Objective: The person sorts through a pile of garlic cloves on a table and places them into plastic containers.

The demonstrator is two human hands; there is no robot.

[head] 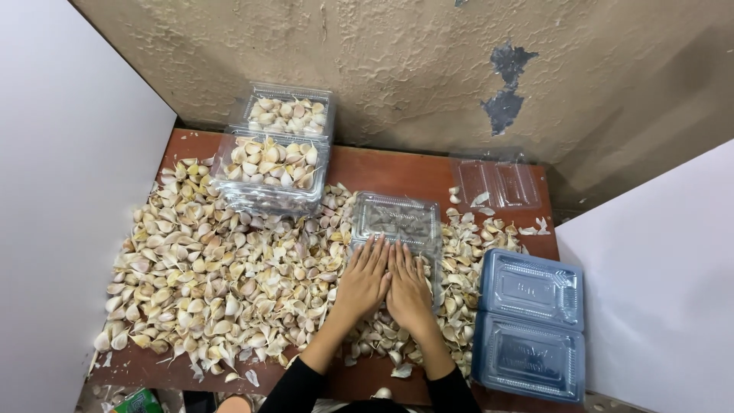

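Head view, looking straight down on a reddish-brown wooden table [397, 172] set against a rough, patchy plaster wall [397, 69].

Left hand [365, 278] and right hand [407, 288] lying flat side by side, palms down, fingers stretched out and together, clamped on nothing. Fingertips of both pressing on the near edge of a clear, closed plastic clamshell box [395, 222] at the table's middle; contents blurred behind the glossy lid, hard to make out. Black sleeves [294, 390] cut off at the bottom edge.

Spread across the left and middle of the table, a wide heap of loose pale garlic cloves [206, 268], running under the wrists and around the box.

Behind the heap, two stacked clear trays filled with garlic cloves [274, 164], the rear one partly hidden by the front one.

At the right, a stack of empty bluish clear clamshell lids [529, 325], count impossible to tell. Further back, one empty open clear container [497, 183], nearly invisible against the wood.

White panels [69, 191] boxing in both sides.
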